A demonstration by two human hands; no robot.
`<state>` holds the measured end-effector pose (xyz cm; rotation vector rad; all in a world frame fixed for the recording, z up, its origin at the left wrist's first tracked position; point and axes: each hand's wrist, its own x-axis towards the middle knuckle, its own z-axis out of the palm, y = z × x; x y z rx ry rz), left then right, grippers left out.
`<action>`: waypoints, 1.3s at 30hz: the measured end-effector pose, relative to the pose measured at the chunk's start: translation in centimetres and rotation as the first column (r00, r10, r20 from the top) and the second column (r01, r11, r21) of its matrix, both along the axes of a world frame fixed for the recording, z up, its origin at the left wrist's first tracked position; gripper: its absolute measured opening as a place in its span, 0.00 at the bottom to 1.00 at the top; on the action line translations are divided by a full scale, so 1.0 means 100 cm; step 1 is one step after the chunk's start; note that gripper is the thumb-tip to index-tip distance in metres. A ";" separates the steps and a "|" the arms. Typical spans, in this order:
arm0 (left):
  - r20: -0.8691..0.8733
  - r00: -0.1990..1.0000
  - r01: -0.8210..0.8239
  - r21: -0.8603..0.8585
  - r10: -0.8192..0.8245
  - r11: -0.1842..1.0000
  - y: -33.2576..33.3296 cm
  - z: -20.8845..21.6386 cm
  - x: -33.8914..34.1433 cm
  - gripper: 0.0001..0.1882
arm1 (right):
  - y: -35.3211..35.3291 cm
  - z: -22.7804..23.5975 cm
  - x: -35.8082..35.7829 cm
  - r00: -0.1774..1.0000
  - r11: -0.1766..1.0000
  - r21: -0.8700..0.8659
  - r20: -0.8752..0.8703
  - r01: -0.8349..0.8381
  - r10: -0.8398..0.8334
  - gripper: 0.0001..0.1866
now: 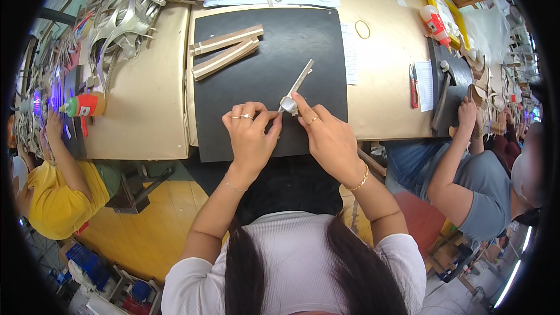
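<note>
Pinching the near end of a narrow silver strip (296, 88): both hands meet at the front middle of the black work mat (262, 70). Left hand (252, 134) has fingers curled together, thumb and forefinger tips closed on the strip's folded grey end. Right hand (328, 135) has its forefinger stretched out and pressed on the same end, other fingers tucked in; thumb hidden, so can't tell if it grips. The strip lies flat on the mat and runs up and right, away from the hands. Two tan strap bundles (225, 51) sit on the mat's far left corner, well apart from the hands. Red snips (413, 86) lie on the beige bench (146, 93) to the right. Orange glue bottle (85, 105) at the left edge, beside a co-worker in yellow (55, 198). Another person's hand (468, 114) rests on a dark pad at far right.
</note>
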<state>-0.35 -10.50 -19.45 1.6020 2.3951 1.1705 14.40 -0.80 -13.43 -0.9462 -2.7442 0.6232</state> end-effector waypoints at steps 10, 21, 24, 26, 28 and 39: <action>-0.028 1.000 0.003 0.006 -0.003 1.000 0.000 -0.003 0.001 0.08 | -0.005 0.003 -0.001 0.998 1.000 0.016 -0.061 0.001 -0.001 0.30; -0.010 1.000 -0.003 0.019 0.003 1.000 -0.003 0.000 0.001 0.08 | -0.011 0.002 0.000 0.988 1.000 0.027 -0.157 0.000 0.004 0.31; 0.005 1.000 -0.003 0.018 0.003 1.000 -0.008 0.001 0.000 0.08 | -0.010 0.003 0.001 0.998 0.998 0.057 -0.038 -0.039 0.041 0.31; 0.009 1.000 -0.007 0.019 0.007 1.000 -0.012 0.001 -0.002 0.08 | -0.010 0.003 0.002 0.999 0.996 0.079 0.015 -0.040 0.039 0.31; 0.024 1.000 -0.015 0.019 0.015 1.000 -0.019 0.002 -0.005 0.08 | -0.010 0.002 0.001 0.985 0.999 0.036 -0.169 -0.026 0.032 0.30; -0.058 0.984 0.169 0.027 -0.168 0.985 -0.006 0.004 -0.002 0.16 | 0.009 0.011 0.007 0.898 0.993 -0.034 -0.424 0.114 -0.117 0.32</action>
